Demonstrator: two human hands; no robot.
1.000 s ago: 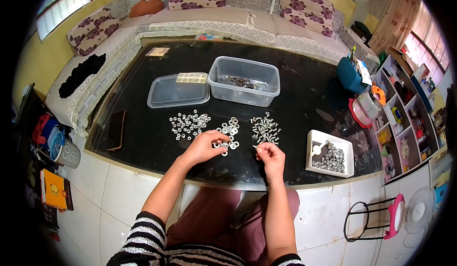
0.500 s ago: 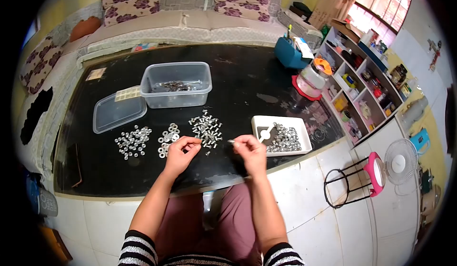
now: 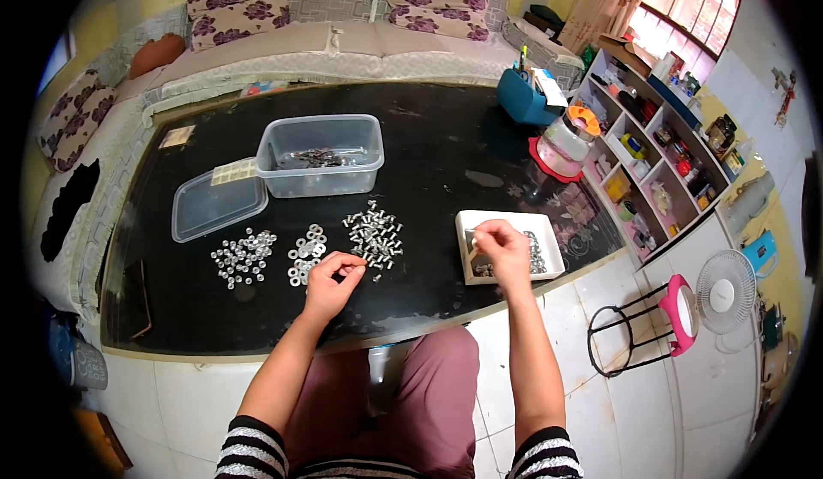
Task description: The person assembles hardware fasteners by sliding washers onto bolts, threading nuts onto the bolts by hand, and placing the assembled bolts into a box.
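My right hand (image 3: pixel 504 252) is over the white tray (image 3: pixel 555 266), its fingers pinched; whatever they hold is hidden. Under and beside it, small metal fastener pieces (image 3: pixel 537 254) lie in the tray. My left hand (image 3: pixel 333 289) rests low over the black table with thumb and fingertips together, and I cannot make out anything between them. Just beyond its fingertips spreads a pile of short metal bolts (image 3: pixel 375 232). Flat washers (image 3: pixel 306 252) lie to the left of the bolts, partly behind this hand. Farther left is a group of small round nut-like pieces (image 3: pixel 244 258).
A clear plastic box (image 3: pixel 319 186) with small metal parts stands behind the piles, its lid (image 3: pixel 219 209) beside it. A dark phone-like object (image 3: pixel 137 299) lies at the left edge. A jar (image 3: pixel 567 140) and teal holder (image 3: pixel 525 100) stand at the back right.
My right hand has moved right, from beside the bolts to over the white tray; the small metal piece in its fingertips no longer shows. My left hand has barely moved.
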